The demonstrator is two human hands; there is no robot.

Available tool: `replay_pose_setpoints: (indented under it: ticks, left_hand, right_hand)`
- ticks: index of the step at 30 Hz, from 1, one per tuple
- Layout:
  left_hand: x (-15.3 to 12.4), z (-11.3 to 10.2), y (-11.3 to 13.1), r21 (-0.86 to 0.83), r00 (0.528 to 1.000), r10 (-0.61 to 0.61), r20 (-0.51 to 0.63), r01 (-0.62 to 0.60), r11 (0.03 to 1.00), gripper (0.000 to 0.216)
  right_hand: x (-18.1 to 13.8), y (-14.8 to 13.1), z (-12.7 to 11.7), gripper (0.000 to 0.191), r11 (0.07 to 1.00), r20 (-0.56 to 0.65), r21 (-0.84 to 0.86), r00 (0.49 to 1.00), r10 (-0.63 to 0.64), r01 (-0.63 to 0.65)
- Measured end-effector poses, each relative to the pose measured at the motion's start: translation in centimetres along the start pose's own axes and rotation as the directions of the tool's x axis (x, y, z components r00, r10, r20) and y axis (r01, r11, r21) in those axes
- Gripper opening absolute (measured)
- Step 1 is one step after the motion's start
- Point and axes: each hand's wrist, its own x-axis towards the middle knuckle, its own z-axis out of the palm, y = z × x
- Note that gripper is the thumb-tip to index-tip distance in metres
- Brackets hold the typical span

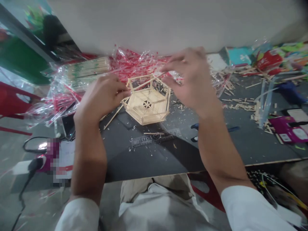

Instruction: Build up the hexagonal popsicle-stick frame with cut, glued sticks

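Observation:
A six-sided frame of thin wooden sticks point(144, 118), with a slatted base and short uprights, sits on the dark table. A single wooden stick point(145, 84) slants across its far side, between my hands. My left hand point(102, 93) is closed at the frame's left corner, thumb and forefinger pinching that stick's near end. My right hand point(190, 75), blurred, is above the frame's far right, the stick's other end between its thumb and forefinger. Another loose stick point(113, 118) lies left of the frame. A clear ruler point(156, 138) lies in front.
Bundled sticks in clear plastic point(88, 69) and red-and-clear wrappers point(127, 62) line the back. Small stick offcuts point(240, 104) scatter at right, near a purple box point(288, 128). A dark blue-handled tool point(194, 126) is by my right forearm. Cables and a plug point(36, 163) are at left.

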Motion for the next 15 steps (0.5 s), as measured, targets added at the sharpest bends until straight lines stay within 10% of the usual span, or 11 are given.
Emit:
replay_pose_setpoints:
  ticks: [6,15]
  left_hand:
    - [0.0,0.3,1.0,0.027,0.999,0.014,0.031,-0.014,1.000,0.028]
    - [-0.8,-1.2,-1.2,0.061,0.996,-0.085,-0.005,0.085,0.994,0.038]
  right_hand:
    - [0.4,-1.2,4.7,0.026,0.993,0.118,-0.024,0.987,-0.110,0.114]
    - [0.4,0.2,6.1,0.015,0.997,0.090,-0.065,0.995,0.042,-0.036]
